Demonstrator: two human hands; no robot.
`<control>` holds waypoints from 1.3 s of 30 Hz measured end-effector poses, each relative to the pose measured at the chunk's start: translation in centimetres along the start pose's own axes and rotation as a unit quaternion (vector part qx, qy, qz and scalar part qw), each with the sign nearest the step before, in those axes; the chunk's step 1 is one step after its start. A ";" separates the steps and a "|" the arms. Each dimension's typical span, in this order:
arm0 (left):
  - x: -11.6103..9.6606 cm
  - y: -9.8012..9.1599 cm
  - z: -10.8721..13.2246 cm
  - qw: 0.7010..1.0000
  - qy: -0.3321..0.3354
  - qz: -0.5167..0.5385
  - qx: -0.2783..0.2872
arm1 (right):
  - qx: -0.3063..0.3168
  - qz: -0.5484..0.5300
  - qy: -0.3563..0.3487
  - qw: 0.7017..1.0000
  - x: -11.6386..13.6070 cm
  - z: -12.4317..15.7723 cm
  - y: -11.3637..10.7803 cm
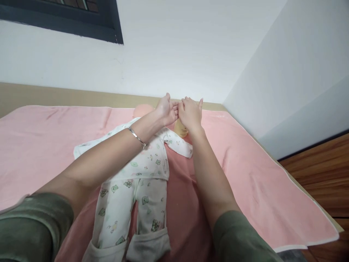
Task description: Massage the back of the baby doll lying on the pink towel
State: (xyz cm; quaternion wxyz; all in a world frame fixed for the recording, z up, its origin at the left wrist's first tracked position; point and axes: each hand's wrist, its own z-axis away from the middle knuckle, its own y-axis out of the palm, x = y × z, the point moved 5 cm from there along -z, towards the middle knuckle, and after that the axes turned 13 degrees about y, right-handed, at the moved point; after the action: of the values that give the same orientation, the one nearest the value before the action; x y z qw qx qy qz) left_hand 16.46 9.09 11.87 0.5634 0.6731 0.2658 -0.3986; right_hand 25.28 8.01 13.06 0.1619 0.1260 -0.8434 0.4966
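Note:
My left hand (167, 110) is open, palm up and fingers stretched to the right, above the neck and shoulder of a white printed baby outfit. Its fingertips meet the side of my right hand (191, 113), whose fingers curl down over the top of a yellowish bottle (180, 129). That hand hides the bottle's top. The baby outfit, a long-sleeved top (147, 163) with trousers (149, 207) turned up at the cuffs, lies flat below my arms. A smooth peach-coloured round head, like a doll's (143, 110), shows at the collar, partly behind my left forearm.
A pink cloth (245, 174) with white edging covers the table, whose tan edge (54, 94) runs along a white wall (174, 54). A dark window frame (109, 32) is at upper left. Brown wooden panelling (321, 174) stands at the right.

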 end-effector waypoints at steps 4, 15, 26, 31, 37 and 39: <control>-0.1 -0.3 1.0 0.999 -0.018 0.039 -0.011 | -0.013 0.017 0.011 1.000 0.0 -0.1 0.1; -6.6 -6.3 7.9 0.997 -0.018 -0.081 0.005 | -0.054 0.085 0.098 0.990 1.5 -0.8 0.6; -13.1 -12.3 10.4 0.934 0.182 -0.306 -0.021 | -0.047 0.069 0.143 0.986 1.6 -0.9 0.2; -15.6 -10.3 13.2 0.951 0.180 -0.250 -0.001 | -0.017 0.066 0.167 0.984 1.0 -1.2 0.2; -16.7 -7.7 15.6 0.974 0.131 -0.171 -0.069 | -0.024 -0.029 0.085 0.996 4.0 0.2 -1.8; -15.6 -6.9 15.3 0.981 0.115 -0.153 -0.035 | -0.014 -0.093 0.016 0.995 7.5 2.3 -3.0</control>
State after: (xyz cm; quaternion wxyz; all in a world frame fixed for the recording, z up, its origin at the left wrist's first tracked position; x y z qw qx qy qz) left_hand -1.21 -2.82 20.44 0.4847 0.6459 0.4421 -0.3904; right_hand 19.22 4.18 17.34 0.2229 0.1933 -0.8322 0.4696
